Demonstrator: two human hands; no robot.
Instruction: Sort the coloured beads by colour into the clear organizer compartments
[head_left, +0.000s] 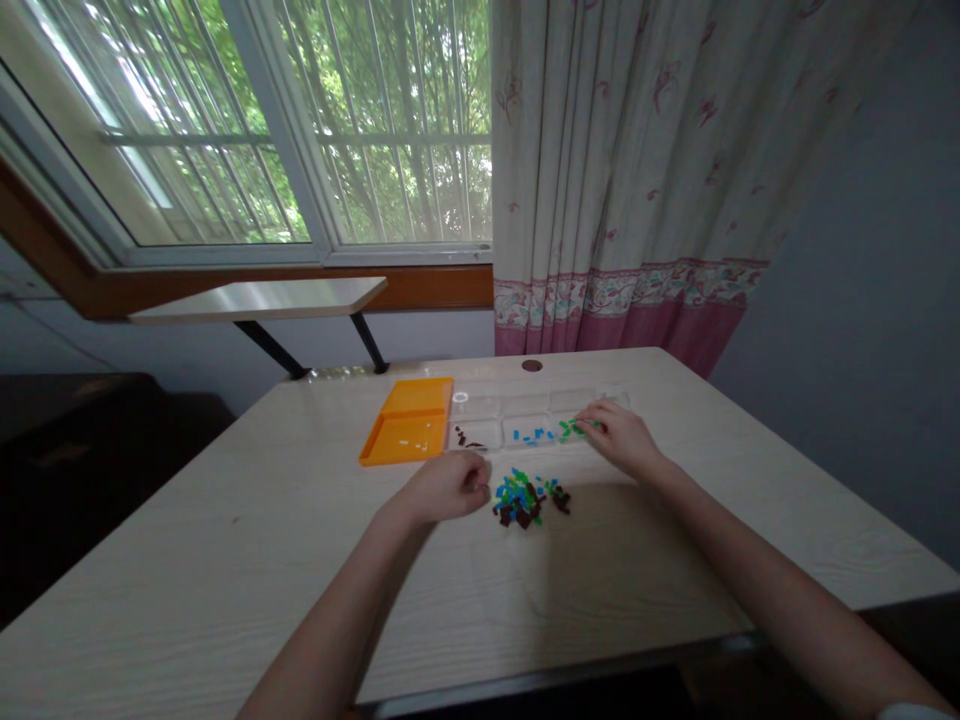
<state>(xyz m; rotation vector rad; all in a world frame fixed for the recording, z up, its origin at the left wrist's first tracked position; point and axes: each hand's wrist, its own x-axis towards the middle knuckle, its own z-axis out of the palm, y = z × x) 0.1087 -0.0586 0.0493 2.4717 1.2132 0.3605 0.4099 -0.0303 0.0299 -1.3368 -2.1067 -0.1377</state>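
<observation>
A loose pile of small blue, green and dark brown pieces [519, 498] lies on the table. Just left of it is my left hand [448, 486], its fingers curled together; what they hold, if anything, is hidden. My right hand [616, 432] has its fingertips pinched over the green pieces [568, 430] in a clear divided tray [501, 416]; anything between them is too small to name. Blue pieces [534, 436] lie in the compartment beside the green ones, and a few brown pieces [460, 436] in the one further left.
An open orange case [380, 428] with several white pieces stands left of the clear tray. Behind it, a raised shelf [285, 298] is at the table's back left. A round cable hole [532, 366] is near the back edge, below the curtain.
</observation>
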